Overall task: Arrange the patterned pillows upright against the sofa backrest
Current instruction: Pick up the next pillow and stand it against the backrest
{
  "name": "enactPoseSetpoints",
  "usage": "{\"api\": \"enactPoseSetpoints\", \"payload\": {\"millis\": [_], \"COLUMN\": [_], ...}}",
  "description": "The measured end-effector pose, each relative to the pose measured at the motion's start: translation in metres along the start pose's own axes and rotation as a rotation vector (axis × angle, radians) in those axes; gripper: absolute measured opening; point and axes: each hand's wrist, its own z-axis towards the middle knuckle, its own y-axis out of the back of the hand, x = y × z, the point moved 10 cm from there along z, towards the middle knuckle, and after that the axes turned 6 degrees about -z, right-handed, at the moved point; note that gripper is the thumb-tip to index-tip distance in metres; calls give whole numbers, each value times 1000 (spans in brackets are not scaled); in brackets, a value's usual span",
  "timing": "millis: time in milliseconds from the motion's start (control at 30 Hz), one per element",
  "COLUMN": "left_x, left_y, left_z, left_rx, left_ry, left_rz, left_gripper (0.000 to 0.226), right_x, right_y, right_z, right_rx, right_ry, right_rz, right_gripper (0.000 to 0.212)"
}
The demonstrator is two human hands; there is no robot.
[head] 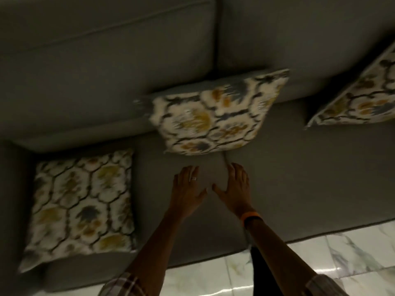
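Three cream pillows with yellow and grey floral print are on a grey sofa. The middle pillow [213, 116] leans tilted against the backrest [106, 60], blurred. At the right edge, a second pillow [361, 99] also leans on the backrest, partly cut off. The left pillow [81, 206] lies flat on the seat [299, 178]. My left hand [187, 189], wearing a ring, and my right hand [235, 189], with an orange wristband, hover just below the middle pillow, fingers spread, holding nothing and not touching it.
The sofa's left armrest [12, 210] borders the flat pillow. A seam [219, 28] splits the backrest cushions. White marble floor tiles [320, 263] run along the sofa's front edge at the bottom.
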Motion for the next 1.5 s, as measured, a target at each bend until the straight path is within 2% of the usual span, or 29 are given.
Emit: {"api": "enactPoseSetpoints", "payload": {"millis": [133, 200, 300, 400, 467, 533, 567, 600, 667, 733, 833, 933, 1000, 1067, 1100, 1167, 1233, 1267, 1333, 1500], "left_x": [146, 220, 351, 463, 506, 519, 520, 516, 506, 503, 505, 515, 521, 526, 529, 527, 530, 532, 539, 530], "left_y": [68, 101, 136, 150, 140, 127, 121, 120, 130, 145, 183, 219, 237, 238, 232, 226, 232, 233, 232, 216], "left_z": [-84, -116, -168, -216, -232, -237, -236, -233, -226, -220, -215, -189, -162, -137, -126, -109, -105, -107, -112, -123], "left_rx": [-112, -182, -319, -378, -278, -151, -103, -74, -117, -224, -369, -470, -480, -400, -348, -282, -332, -370, -445, -468], "left_ry": [145, 237, 445, 740, 865, 899, 896, 876, 803, 704, 582, 520, 480, 482, 487, 465, 443, 452, 451, 529], "left_rz": [-56, -83, -255, -589, -827, -1041, -1125, -1188, -1254, -1271, -1254, -1180, -1095, -1090, -1123, -1178, -1151, -1154, -1150, -1164], "left_gripper": [75, 73, 77, 97, 123, 136, 133, 123, 87, 73, 88, 102, 121, 137, 136, 107, 83, 79, 83, 98], "right_x": [135, 189, 258, 303, 316, 318, 319, 323, 330, 333, 349, 366, 389, 405, 408, 399, 396, 395, 397, 392], "right_y": [-78, -116, -193, -242, -249, -248, -249, -249, -245, -230, -195, -159, -144, -150, -155, -167, -170, -170, -169, -174], "right_z": [-32, -41, -54, -62, -56, -49, -46, -43, -41, -42, -33, -2, 20, 40, 50, 73, 83, 82, 75, 62], "right_rx": [49, 97, 295, 354, 255, 224, 256, 291, 317, 262, 137, -9, -38, 7, 25, 25, 21, 17, 4, -29], "right_ry": [21, -30, -101, -128, -172, -243, -267, -253, -180, -139, -72, 8, 124, 155, 146, 101, 77, 71, 61, 41], "right_rz": [50, 170, 388, 528, 618, 691, 736, 777, 814, 823, 848, 722, 626, 572, 573, 601, 626, 640, 664, 686], "right_gripper": [89, 87, 94, 109, 113, 111, 109, 103, 86, 80, 92, 109, 117, 123, 125, 132, 138, 137, 134, 129]}}
